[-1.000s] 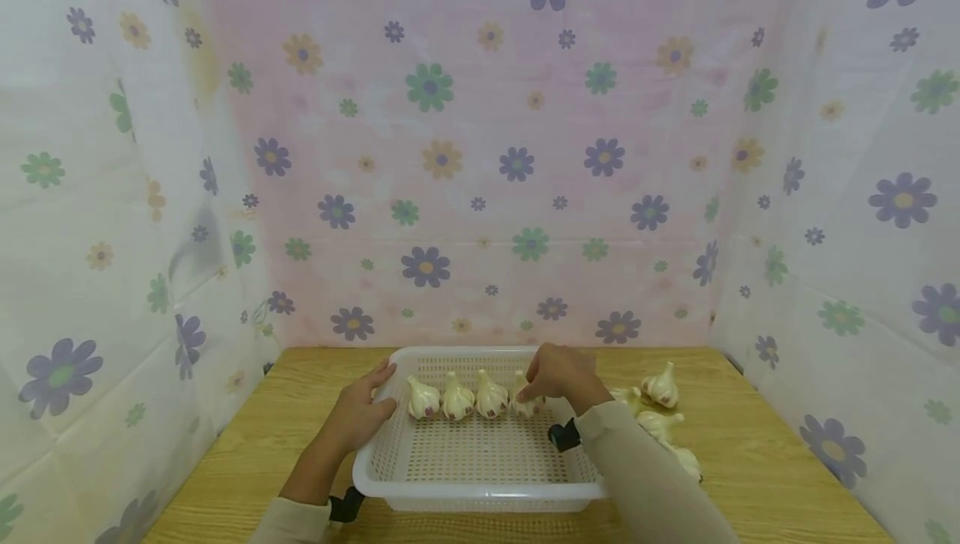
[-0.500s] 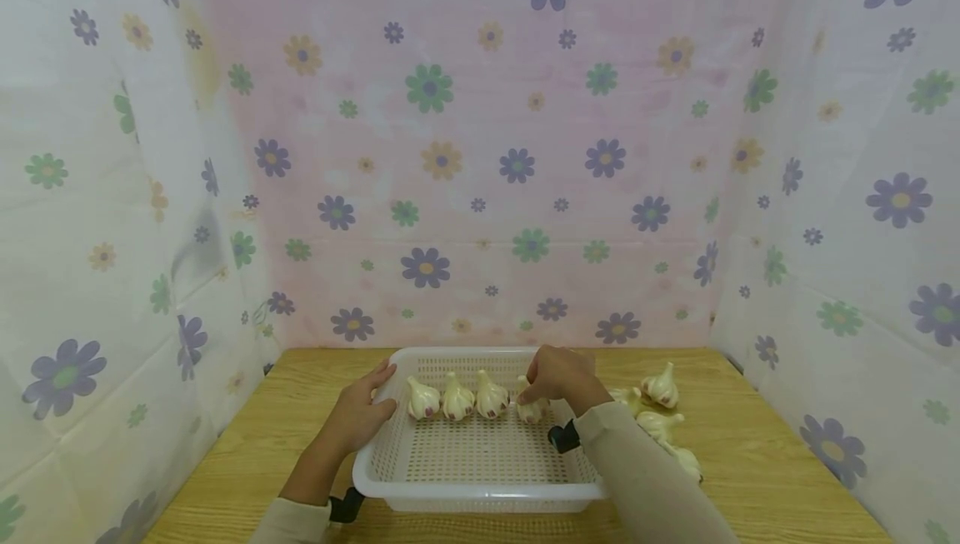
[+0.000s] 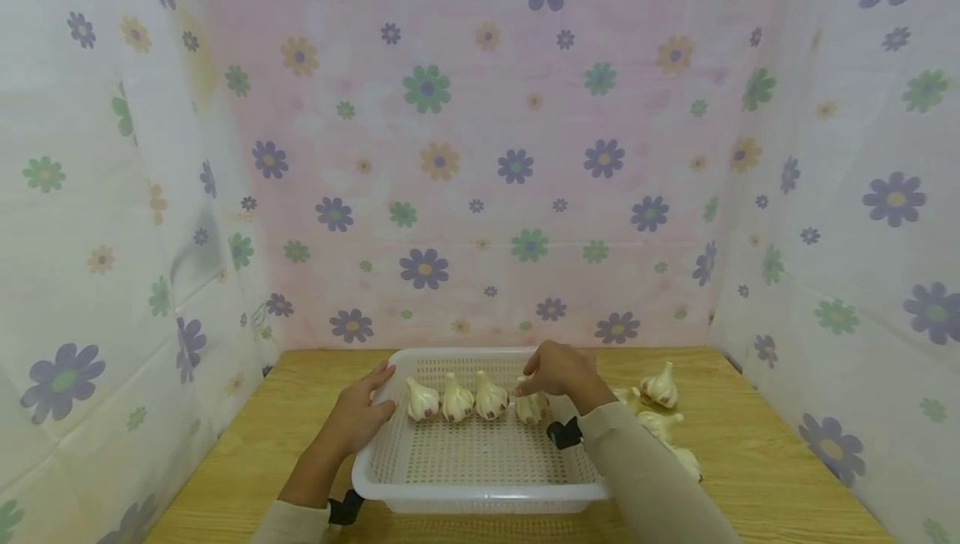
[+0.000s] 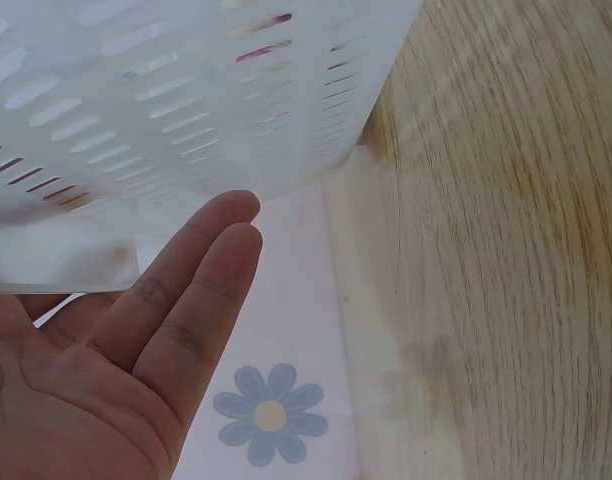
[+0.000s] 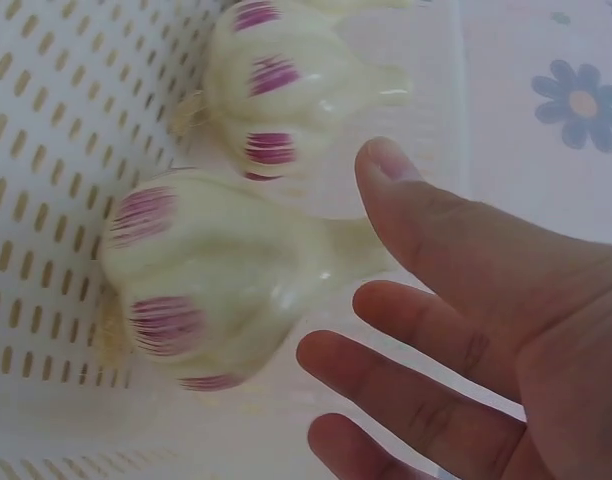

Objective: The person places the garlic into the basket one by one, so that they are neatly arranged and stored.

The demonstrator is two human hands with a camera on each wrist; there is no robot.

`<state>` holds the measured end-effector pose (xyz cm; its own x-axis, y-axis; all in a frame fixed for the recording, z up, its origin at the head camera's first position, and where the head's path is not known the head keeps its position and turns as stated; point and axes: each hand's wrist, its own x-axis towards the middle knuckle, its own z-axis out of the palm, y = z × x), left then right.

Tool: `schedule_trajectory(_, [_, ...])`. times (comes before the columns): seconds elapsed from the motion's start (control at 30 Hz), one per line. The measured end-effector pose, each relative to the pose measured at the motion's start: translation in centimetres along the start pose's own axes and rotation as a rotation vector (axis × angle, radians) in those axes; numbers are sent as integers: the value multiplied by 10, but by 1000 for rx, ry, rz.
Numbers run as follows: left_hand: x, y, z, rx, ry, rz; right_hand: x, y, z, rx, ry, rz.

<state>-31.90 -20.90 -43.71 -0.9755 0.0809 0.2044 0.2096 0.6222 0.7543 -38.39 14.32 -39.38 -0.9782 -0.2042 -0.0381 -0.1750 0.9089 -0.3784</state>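
A white perforated plastic basket point(image 3: 483, 491) stands on the table. My left hand point(image 3: 358, 417) holds its left rim, thumb on the inner side, fingers outside; the left wrist view shows two fairly straight fingers point(image 4: 201, 310) beside the wall. Three garlic bulbs, the nearest to the left hand being one garlic bulb point(image 3: 423, 401), sit in a row inside. A fourth garlic bulb point(image 5: 201, 280) with purple streaks lies at the row's right end. Around its stem my right hand point(image 3: 562, 373) has thumb and fingers apart; the thumb seems to touch the stem.
Several more garlic bulbs point(image 3: 660, 386) lie on the wooden table point(image 3: 765, 461) to the right of the basket, partly behind the right forearm. Flower-patterned cloth point(image 3: 480, 127) encloses the back and both sides.
The right hand's fingers have loosened and risen slightly from the fourth garlic bulb, which now shows more of itself and sits slightly lower in view. The left hand and basket stay put.
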Motion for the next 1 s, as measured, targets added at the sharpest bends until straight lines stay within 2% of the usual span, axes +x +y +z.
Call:
schedule_trajectory(0.47, [-3, 1, 0, 5, 0, 5, -5, 12, -22, 198, 46, -63])
schedule_trajectory(0.7, [-3, -1, -1, 2, 9, -3, -7, 22, -37, 300, 43, -113])
schedule_trajectory(1.0, [0, -4, 1, -25, -2, -4, -23, 51, -61, 267, 96, -122])
